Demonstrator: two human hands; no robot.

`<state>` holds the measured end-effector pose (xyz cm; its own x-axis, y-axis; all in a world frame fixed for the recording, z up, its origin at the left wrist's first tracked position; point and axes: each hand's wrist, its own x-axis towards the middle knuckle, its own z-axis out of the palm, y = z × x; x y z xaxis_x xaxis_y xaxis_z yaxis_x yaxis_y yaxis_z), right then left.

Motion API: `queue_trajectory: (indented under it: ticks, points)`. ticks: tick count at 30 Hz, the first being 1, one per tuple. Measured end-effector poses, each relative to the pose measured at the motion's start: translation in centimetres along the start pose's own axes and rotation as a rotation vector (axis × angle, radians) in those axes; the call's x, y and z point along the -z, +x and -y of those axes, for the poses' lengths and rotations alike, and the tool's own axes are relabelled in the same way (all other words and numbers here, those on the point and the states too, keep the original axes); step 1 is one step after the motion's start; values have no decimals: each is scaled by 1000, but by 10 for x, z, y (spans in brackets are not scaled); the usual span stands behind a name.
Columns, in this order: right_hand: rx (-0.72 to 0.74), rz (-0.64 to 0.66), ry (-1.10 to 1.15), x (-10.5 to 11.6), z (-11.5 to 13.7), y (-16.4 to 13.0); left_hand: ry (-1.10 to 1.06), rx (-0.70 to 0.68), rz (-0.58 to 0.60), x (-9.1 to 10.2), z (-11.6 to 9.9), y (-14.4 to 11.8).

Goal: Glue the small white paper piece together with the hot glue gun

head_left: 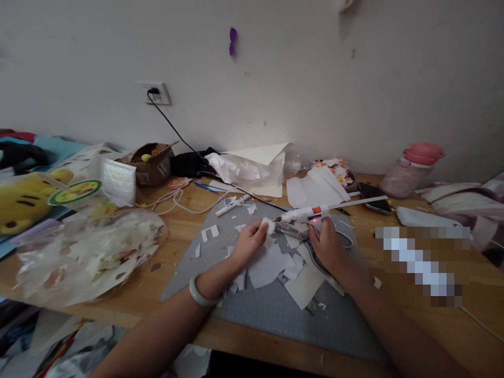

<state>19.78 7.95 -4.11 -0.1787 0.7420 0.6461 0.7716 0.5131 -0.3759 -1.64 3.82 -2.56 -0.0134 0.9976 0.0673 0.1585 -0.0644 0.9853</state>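
In my right hand (327, 245) is a white hot glue gun (303, 214), its handle gripped and a small red light glowing near the trigger. A long white glue stick (358, 202) sticks out of its back end. The nozzle points left and meets, or almost meets, a small white piece (268, 226) pinched between the fingers of my left hand (252, 239); whether they touch I cannot tell. Beneath both hands lie cut paper scraps (268, 265) on a grey cutting mat (275, 315). Scissors seem to lie partly hidden by my right hand.
A clear plastic bag (90, 257) with scraps lies left, near a yellow plush toy (23, 202) and a cardboard box (151, 165). A black cord (173, 126) runs from the wall socket (155, 93) toward the glue gun. On the right stand a pink-lidded bottle (413, 168) and a phone (374, 197).
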Motion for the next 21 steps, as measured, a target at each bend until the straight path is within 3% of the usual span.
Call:
queue_trajectory:
  ticks: [21]
  points:
    - [-37, 37, 40, 2, 2, 1, -11, 10, 9, 0, 0, 0]
